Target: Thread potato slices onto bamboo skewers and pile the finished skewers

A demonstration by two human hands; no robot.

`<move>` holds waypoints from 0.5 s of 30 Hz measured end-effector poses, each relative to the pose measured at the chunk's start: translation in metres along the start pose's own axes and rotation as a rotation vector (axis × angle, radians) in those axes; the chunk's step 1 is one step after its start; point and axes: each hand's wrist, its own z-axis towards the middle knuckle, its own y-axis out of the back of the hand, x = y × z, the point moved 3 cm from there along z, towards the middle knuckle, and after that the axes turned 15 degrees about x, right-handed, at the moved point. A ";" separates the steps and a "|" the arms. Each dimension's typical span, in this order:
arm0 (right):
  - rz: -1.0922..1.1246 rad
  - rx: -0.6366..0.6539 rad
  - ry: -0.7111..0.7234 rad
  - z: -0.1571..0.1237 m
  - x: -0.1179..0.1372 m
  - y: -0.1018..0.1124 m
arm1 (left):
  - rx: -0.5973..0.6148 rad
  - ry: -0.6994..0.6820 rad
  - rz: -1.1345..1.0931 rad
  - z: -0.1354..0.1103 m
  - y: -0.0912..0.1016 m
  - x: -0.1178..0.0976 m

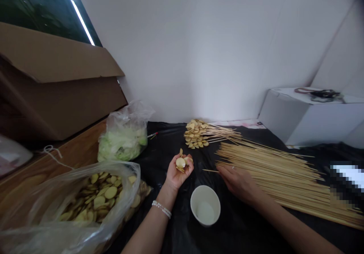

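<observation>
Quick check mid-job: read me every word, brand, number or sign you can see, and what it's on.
No readable text.
White strip by the wall: reddish and dark marks, too blurred to read.
Pixelated patch at far right: unreadable.
Cup, cardboard box: no lettering visible.

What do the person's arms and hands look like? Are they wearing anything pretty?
Both forearms are bare, with no sleeves showing, and there are no gloves. The left hand has a pale beaded bracelet at its wrist, in what looks like two strands. The right hand has a small, shiny ring on one finger.
</observation>
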 end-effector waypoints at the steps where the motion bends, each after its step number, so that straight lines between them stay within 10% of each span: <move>1: -0.002 -0.027 -0.004 0.000 0.000 0.002 | -0.002 0.007 0.002 0.000 0.000 0.000; 15: 0.031 -0.115 -0.078 0.001 -0.005 0.007 | -0.003 0.269 0.009 0.023 -0.014 0.017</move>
